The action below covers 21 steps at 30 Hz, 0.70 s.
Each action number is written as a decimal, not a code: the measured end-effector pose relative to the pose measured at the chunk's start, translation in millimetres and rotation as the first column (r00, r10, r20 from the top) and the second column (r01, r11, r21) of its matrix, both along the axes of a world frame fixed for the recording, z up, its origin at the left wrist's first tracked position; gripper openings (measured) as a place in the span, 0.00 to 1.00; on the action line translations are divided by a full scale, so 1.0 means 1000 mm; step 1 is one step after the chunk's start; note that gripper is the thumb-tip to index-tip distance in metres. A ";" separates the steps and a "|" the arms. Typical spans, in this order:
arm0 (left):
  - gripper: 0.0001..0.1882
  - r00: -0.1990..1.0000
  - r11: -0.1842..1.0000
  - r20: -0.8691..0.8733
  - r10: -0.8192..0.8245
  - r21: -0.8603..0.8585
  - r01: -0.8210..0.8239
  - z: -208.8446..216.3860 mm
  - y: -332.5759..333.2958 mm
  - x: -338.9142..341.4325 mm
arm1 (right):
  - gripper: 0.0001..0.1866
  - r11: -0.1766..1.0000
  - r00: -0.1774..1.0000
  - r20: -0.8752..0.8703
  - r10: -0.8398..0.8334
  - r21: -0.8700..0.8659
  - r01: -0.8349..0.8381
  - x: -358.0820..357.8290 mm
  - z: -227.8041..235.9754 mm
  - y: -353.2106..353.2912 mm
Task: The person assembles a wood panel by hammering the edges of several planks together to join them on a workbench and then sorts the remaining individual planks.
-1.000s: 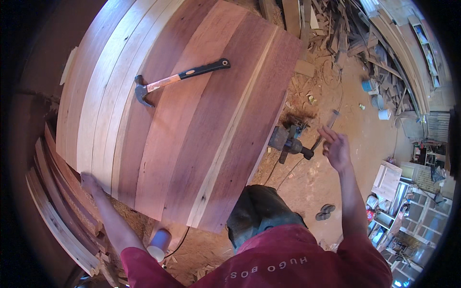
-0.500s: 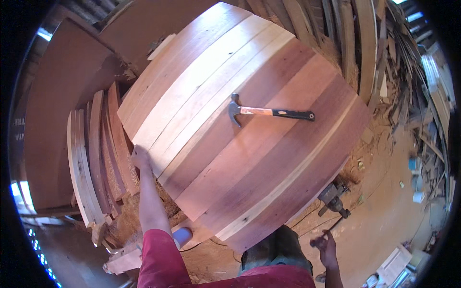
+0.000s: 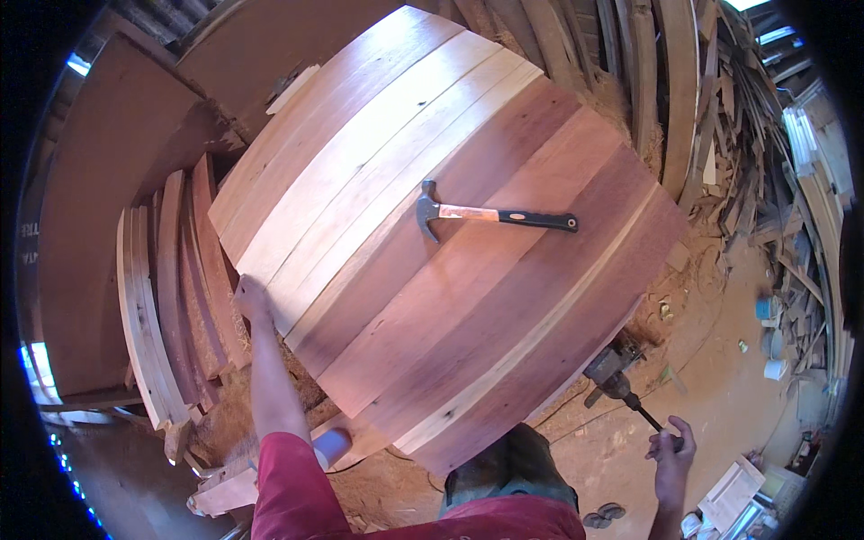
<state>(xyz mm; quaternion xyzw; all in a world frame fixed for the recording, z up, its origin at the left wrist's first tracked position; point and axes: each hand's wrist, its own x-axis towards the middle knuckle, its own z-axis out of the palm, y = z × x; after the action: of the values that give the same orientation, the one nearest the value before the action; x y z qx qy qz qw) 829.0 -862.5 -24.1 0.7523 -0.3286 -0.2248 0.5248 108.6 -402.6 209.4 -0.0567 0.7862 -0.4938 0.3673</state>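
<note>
A large panel of edge-to-edge wooden boards, pale at one side and reddish-brown at the other, lies tilted across the view. My left hand is closed at the panel's left edge, its fingers partly hidden there. On top of the boards rests a claw hammer with a black grip, touched by neither hand. Below the panel's lower right edge sits a metal clamp with a dark crank handle. My right hand is around the outer end of that handle, with some fingers raised.
Curved timber pieces lean at the left beside a big brown sheet. Planks and offcuts are heaped at the right. A blue cylinder is near my left elbow. White containers stand on the dusty floor.
My right hand has swung outward to the right and slightly up, turning the crank handle to a new angle. My left hand stays at the panel edge. The whole view has shifted slightly.
</note>
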 end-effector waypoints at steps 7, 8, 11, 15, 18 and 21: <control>0.22 0.976 0.998 0.210 0.051 0.032 -0.059 0.014 0.004 -0.024 | 0.18 0.934 0.612 -0.708 0.352 0.314 -0.173 -0.048 -0.049 0.005; 0.22 0.971 0.998 0.237 0.028 0.045 -0.040 0.012 0.004 -0.020 | 0.21 0.937 0.627 -0.702 0.336 0.314 -0.150 -0.060 -0.052 -0.003; 0.22 0.986 1.000 0.166 0.010 0.007 -0.011 0.012 0.002 0.009 | 0.22 0.964 0.766 -0.589 0.256 0.216 -0.156 -0.085 -0.057 -0.047; 0.21 0.966 0.996 0.241 0.089 -0.005 -0.091 0.002 0.000 -0.008 | 0.20 0.929 0.781 -0.513 0.358 0.280 -0.242 -0.151 -0.100 -0.065; 0.20 0.998 0.999 0.063 0.010 0.033 -0.012 -0.003 0.001 -0.008 | 0.19 0.890 0.752 -0.480 0.451 0.309 -0.336 -0.196 -0.141 -0.065; 0.21 0.999 0.994 0.041 0.031 -0.103 -0.026 -0.011 0.000 0.007 | 0.17 0.836 0.759 -0.371 0.535 0.363 -0.411 -0.206 -0.163 -0.079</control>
<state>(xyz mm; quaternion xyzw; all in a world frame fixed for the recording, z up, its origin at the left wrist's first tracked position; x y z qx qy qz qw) 835.8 -862.1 -35.3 0.7336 -0.3401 -0.1839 0.5589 -97.7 -481.8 46.3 -0.3211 0.8669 -0.2487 0.2891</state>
